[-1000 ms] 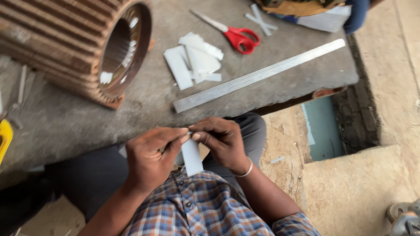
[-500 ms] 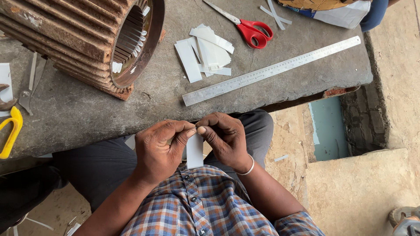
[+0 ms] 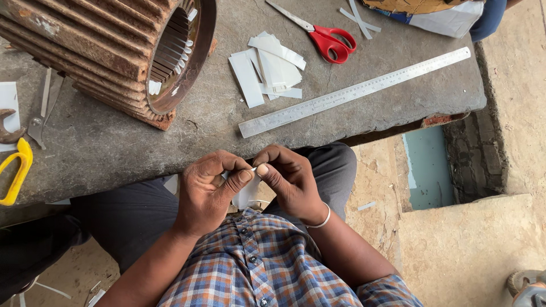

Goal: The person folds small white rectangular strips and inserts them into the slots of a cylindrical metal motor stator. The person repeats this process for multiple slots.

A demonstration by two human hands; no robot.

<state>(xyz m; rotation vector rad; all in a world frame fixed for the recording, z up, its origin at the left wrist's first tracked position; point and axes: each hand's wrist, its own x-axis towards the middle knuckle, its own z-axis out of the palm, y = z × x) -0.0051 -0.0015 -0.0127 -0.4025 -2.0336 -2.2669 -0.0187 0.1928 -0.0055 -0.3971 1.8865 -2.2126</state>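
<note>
In the head view, the left hand (image 3: 209, 189) and the right hand (image 3: 291, 181) meet just above the person's lap, in front of the edge of the stone slab (image 3: 114, 148). Both hands pinch a small white paper strip (image 3: 248, 192) between them: each thumb and forefinger is closed tight on its upper end, the other fingers curled in, and the strip hangs down between the palms. On the slab beyond the hands lies a long steel ruler (image 3: 352, 94), with a pile of cut white paper pieces (image 3: 267, 68) just past it and red-handled scissors (image 3: 324, 35) further back. A rusty ribbed motor housing (image 3: 108, 51) sits on the slab at the left, near a yellow-handled tool (image 3: 17, 170).
</note>
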